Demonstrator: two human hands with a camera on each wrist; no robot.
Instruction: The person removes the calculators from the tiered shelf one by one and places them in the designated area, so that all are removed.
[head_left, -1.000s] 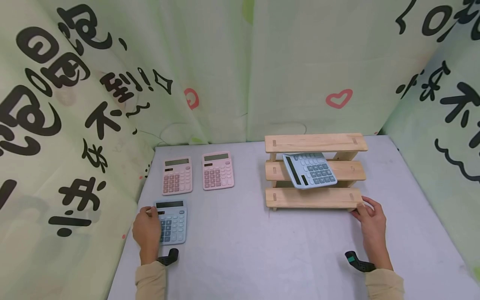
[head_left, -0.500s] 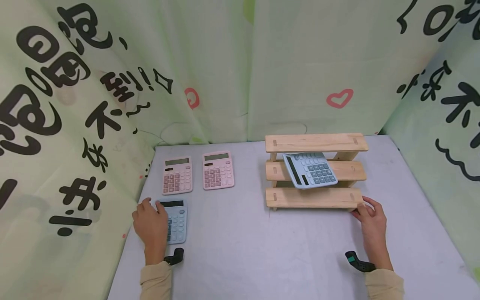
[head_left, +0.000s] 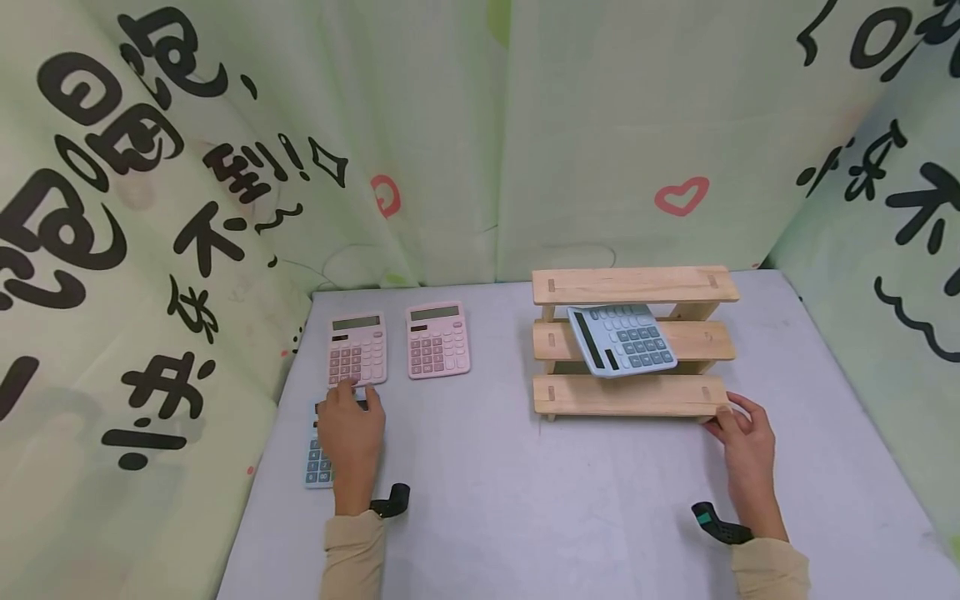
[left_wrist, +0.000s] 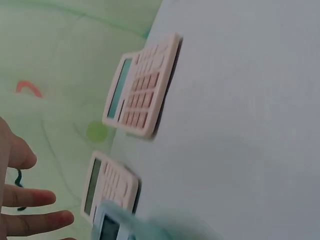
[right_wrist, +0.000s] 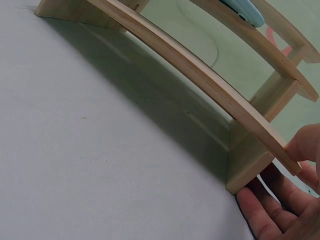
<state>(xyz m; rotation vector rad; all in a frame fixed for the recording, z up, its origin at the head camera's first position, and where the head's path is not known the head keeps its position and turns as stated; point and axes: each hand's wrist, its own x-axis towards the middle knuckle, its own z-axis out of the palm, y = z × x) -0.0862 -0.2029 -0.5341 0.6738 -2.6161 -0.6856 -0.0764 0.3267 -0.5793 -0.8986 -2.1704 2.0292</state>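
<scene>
My left hand (head_left: 354,437) hovers over a light blue calculator (head_left: 318,462), covering most of it in the head view. In the left wrist view its fingers (left_wrist: 37,222) stretch out apart, and a blurred blue calculator corner (left_wrist: 111,220) shows below. At the right, my right hand (head_left: 750,454) grips the front right corner of a three-tier wooden rack (head_left: 630,396). The thumb lies at the bottom shelf's end, while the fingertips (right_wrist: 250,200) reach under it against the leg. Another blue calculator (head_left: 630,337) leans tilted across the rack's middle tier, display to the left.
Two pink calculators, one on the left (head_left: 357,346) and one on the right (head_left: 438,342), lie side by side at the back left of the white-covered table (head_left: 510,517). A printed pale green curtain (head_left: 585,150) encloses the back and sides.
My left hand has moved right from the blue calculator's left edge to above it, now hiding its right part. My right hand and the rack stay where they were.
</scene>
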